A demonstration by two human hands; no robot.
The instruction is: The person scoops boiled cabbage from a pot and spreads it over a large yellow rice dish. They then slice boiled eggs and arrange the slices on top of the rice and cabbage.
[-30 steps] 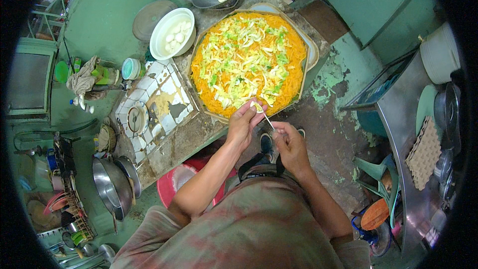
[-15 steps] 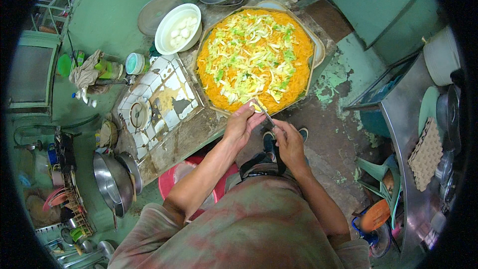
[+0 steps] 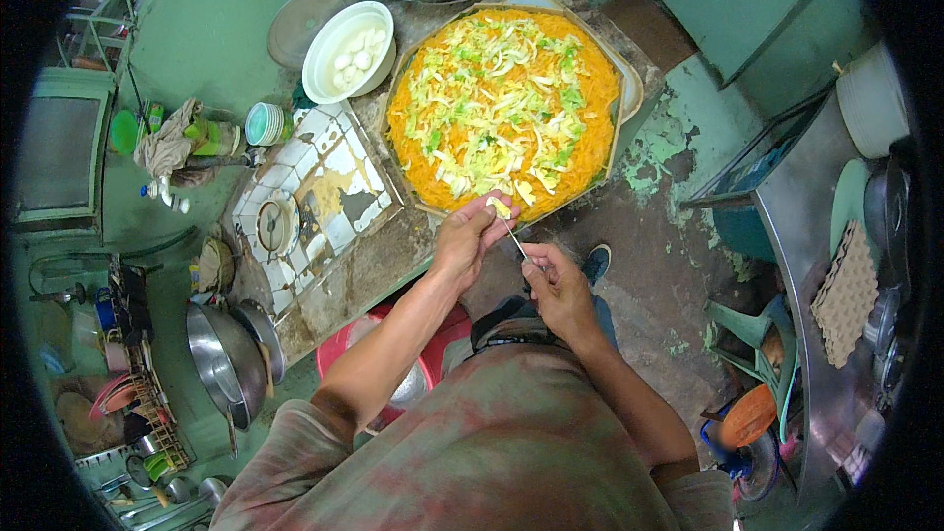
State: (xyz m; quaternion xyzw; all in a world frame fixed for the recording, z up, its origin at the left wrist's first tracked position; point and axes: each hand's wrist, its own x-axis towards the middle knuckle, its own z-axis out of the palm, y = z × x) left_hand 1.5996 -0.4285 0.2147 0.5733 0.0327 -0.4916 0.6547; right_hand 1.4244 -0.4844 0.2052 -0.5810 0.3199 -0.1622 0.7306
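Green painted wall [image 3: 226, 0] along top left. Worn concrete floor [image 3: 678, 265] with peeling green paint patches. Green cabinet [image 3: 747, 0] at top right. Steel counter [image 3: 826, 334] along right edge. Concrete worktop with cracked white tiles [image 3: 315, 187] near its left edge. Cluttered dish rack [image 3: 128, 403] lower left. Even daylight.

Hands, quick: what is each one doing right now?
Left hand: closed on a small pale yellow food piece.
Right hand: closed on a thin shiny knife, blade at that piece.
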